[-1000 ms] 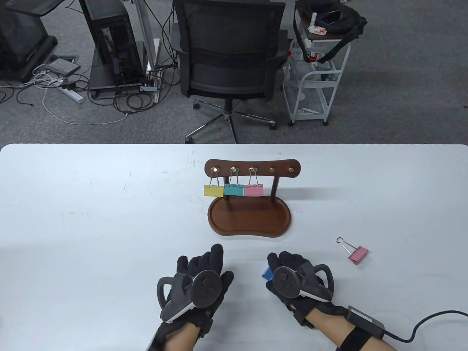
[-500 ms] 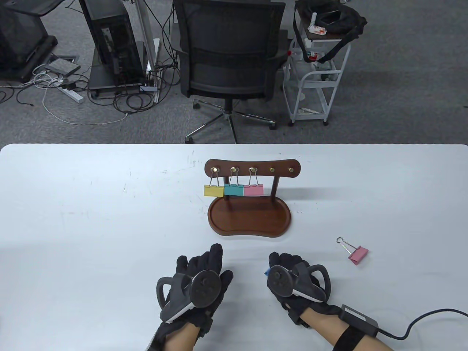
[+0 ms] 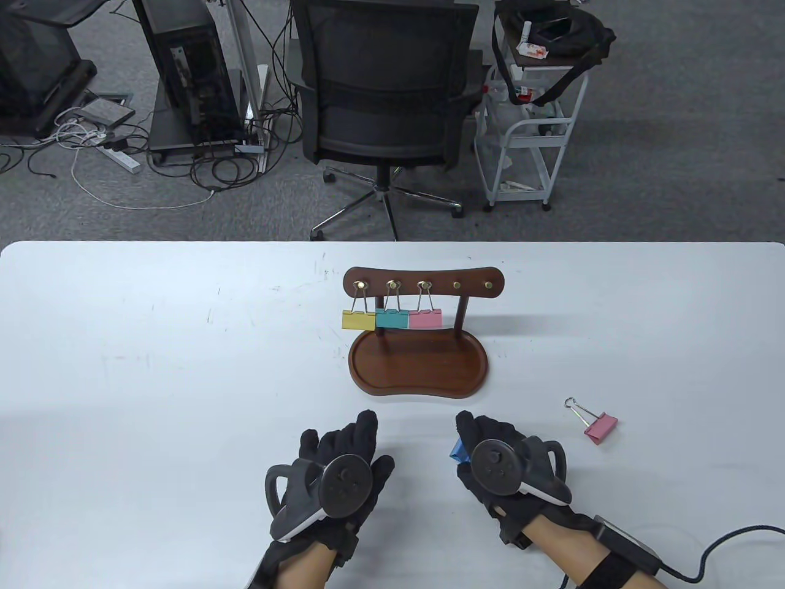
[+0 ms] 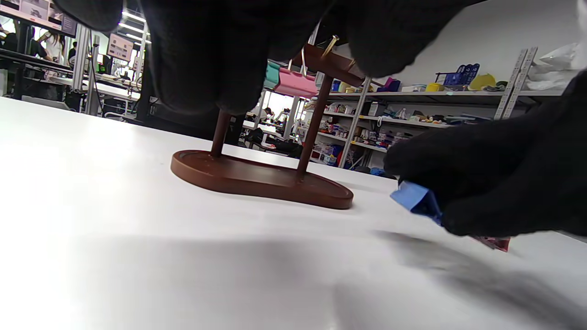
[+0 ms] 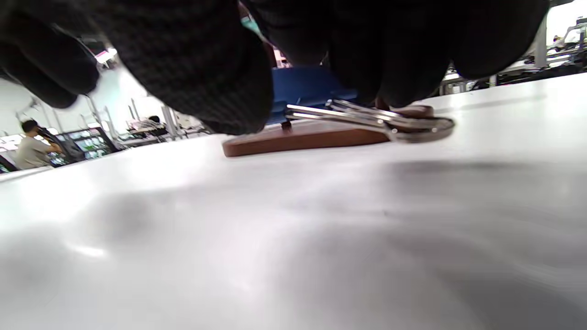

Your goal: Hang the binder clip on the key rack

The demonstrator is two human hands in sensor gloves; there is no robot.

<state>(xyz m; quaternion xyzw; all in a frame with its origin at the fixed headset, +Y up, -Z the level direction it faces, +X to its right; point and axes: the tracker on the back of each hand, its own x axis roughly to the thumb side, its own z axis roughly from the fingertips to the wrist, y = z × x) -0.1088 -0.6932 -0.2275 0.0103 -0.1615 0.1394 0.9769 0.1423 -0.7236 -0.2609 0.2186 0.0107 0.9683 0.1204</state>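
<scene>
Right hand pinches blue binder clip low over table, near front of key rack; grip on body leaves wire handles free for hooking. Clip's long axis roughly level, handles trailing toward wrist camera. Left hand holds nothing, fingers loosely spread, resting beside. Two right-side hooks bare.

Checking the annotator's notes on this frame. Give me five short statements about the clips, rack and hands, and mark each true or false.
1. Three clips hang on the rack. True.
2. The hanging pink clip is leftmost. False: the yellow clip is.
3. The right hand holds a blue clip. True.
4. The left hand grips the rack. False: it is apart from it, near the table edge.
5. A loose pink clip lies in the rack's tray. False: it lies on the table, right of the rack.
</scene>
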